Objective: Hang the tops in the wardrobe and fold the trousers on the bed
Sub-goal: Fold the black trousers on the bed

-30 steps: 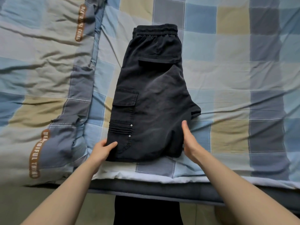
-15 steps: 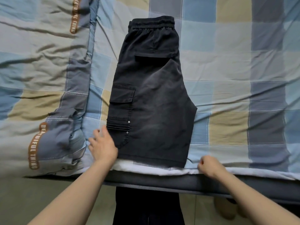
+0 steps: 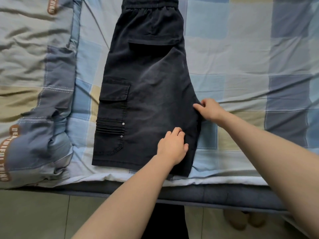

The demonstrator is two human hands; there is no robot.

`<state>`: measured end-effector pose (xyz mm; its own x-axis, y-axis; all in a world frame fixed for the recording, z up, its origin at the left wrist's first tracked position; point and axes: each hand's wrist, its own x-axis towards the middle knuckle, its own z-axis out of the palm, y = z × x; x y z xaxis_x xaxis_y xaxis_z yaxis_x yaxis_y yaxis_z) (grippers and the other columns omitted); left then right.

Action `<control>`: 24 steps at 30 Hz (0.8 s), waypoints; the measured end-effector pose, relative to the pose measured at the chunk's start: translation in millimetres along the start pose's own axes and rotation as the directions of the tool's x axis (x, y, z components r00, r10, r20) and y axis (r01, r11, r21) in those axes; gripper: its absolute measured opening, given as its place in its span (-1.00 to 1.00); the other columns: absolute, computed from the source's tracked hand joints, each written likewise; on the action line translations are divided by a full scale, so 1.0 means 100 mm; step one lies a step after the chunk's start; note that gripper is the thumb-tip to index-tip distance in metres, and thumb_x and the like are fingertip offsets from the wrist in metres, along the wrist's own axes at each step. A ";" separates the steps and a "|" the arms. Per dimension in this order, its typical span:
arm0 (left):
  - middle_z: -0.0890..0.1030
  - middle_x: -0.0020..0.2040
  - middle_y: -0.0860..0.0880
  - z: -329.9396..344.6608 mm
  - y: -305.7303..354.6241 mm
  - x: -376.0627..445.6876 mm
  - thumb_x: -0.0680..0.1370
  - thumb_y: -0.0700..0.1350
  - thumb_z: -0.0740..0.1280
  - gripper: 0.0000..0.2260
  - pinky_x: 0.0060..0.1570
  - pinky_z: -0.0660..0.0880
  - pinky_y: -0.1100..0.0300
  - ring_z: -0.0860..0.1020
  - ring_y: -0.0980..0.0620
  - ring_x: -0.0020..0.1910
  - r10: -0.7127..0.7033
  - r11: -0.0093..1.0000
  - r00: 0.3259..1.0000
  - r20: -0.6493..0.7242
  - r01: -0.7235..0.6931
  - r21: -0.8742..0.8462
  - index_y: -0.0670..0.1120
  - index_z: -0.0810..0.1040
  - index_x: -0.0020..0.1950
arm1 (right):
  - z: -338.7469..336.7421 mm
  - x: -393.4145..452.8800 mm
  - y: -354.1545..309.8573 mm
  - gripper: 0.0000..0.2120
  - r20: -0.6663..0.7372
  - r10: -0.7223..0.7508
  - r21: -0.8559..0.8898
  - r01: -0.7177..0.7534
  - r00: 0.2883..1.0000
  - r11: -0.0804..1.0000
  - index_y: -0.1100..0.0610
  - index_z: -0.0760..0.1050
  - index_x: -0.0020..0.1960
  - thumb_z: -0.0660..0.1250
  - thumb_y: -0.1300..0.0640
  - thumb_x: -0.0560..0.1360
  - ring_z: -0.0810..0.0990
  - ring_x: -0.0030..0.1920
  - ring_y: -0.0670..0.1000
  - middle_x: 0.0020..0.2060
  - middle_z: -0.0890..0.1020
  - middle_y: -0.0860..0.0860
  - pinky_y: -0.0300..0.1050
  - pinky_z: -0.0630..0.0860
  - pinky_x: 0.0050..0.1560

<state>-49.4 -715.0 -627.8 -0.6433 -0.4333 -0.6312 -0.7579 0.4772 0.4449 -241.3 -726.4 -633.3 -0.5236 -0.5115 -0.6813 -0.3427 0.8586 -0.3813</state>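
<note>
one pair of black shorts (image 3: 148, 87) lies flat on the bed (image 3: 241, 57), folded in half lengthwise, waistband away from me and hem at the near edge of the mattress. the cloth is a soft, faded, matt weave; the elastic waistband is gathered, a cargo pocket (image 3: 114, 91) with a flap sits on the left side, and below it a ribbed panel with two small metal studs. two bare hands are on them. the left hand (image 3: 173, 146) rests on the lower right part of the leg with fingers curled into the cloth, though i can't tell if it truly grips. the right hand (image 3: 209, 109) pinches the pointed crotch corner on the right edge between thumb and fingers. the sheet is checked in pale blue, slate and tan squares, creased. one rumpled quilt (image 3: 34, 100) in the same checks lies to the left, with brown printed lettering. half a second ago the left hand lay on the sheet by the pocket and the right was a fist at the mattress edge; both have moved onto the right side of the shorts.
</note>
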 end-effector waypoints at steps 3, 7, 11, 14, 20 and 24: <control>0.31 0.36 -0.01 0.04 0.13 0.03 0.58 0.15 0.22 -0.55 0.04 0.44 -0.02 0.37 -0.11 0.24 -0.047 0.999 0.998 -0.032 0.047 -0.008 -0.10 0.34 0.36 | -0.01 -0.03 -0.01 -0.77 -0.047 0.110 0.108 -0.105 0.993 0.989 0.22 0.42 -0.14 0.29 0.06 0.54 0.59 0.04 0.29 -0.01 0.60 0.27 0.17 0.52 0.10; 0.47 0.20 -0.06 0.07 0.32 0.09 0.47 0.32 0.28 -0.43 0.08 0.38 -0.01 0.41 -0.11 0.22 -0.263 0.957 0.960 -0.091 0.249 -0.148 -0.08 0.34 0.25 | 0.13 -0.18 -0.33 -0.81 -0.103 -0.018 -0.061 0.011 0.995 0.998 0.21 0.37 -0.16 0.24 0.09 0.51 0.55 -0.02 0.27 -0.11 0.59 0.24 0.01 0.47 -0.09; 0.57 0.11 -0.04 0.07 0.37 0.07 0.45 0.23 0.36 -0.49 0.07 0.37 0.00 0.45 -0.10 0.19 -0.473 0.855 0.873 -0.113 0.424 -0.299 -0.07 0.37 0.21 | 0.13 -0.30 -0.64 -0.83 -0.006 -0.122 -0.112 0.121 0.992 0.986 0.20 0.36 -0.28 0.21 0.10 0.39 0.63 -0.24 0.27 -0.37 0.61 0.19 0.06 0.59 -0.19; 0.61 0.02 -0.07 0.05 0.24 0.01 0.48 -0.02 0.35 -0.77 -0.05 0.44 0.04 0.54 -0.13 0.07 -0.546 0.747 0.837 -0.035 0.467 -0.473 -0.07 0.43 0.06 | 0.13 -0.31 -0.83 -0.87 0.036 -0.087 -0.123 0.091 0.996 0.988 0.13 0.29 -0.32 0.17 0.09 0.34 0.64 -0.33 0.17 -0.57 0.59 0.07 -0.03 0.57 -0.23; 0.68 -0.13 -0.08 -0.06 -0.40 -0.29 0.47 -0.12 0.38 -0.89 -0.11 0.52 0.15 0.61 -0.08 -0.06 -0.528 0.522 0.831 0.173 0.479 -0.705 -0.14 0.63 -0.10 | 0.30 -0.18 -1.10 -0.87 0.000 0.055 0.142 -0.054 0.998 0.988 0.13 0.30 -0.27 0.18 0.13 0.42 0.64 -0.50 0.12 -0.63 0.55 0.03 -0.22 0.42 -0.54; 0.59 -0.36 -0.02 0.00 -0.85 -0.53 0.48 -0.03 0.44 -0.76 -0.27 0.41 0.23 0.50 0.05 -0.31 -0.479 0.559 0.850 0.219 0.488 -0.671 -0.15 0.56 -0.30 | 0.60 -0.17 -1.19 -0.73 0.058 -0.093 0.181 0.081 0.994 0.980 0.11 0.31 -0.30 0.30 0.07 0.51 0.68 -0.34 0.11 -0.35 0.62 0.13 -0.07 0.61 -0.38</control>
<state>49.4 -732.8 -631.8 -0.1600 -0.4295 -0.8888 -0.8098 -0.4578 0.3670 -145.1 -817.9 -613.6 -0.4431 -0.5862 -0.6782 -0.2366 0.8062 -0.5422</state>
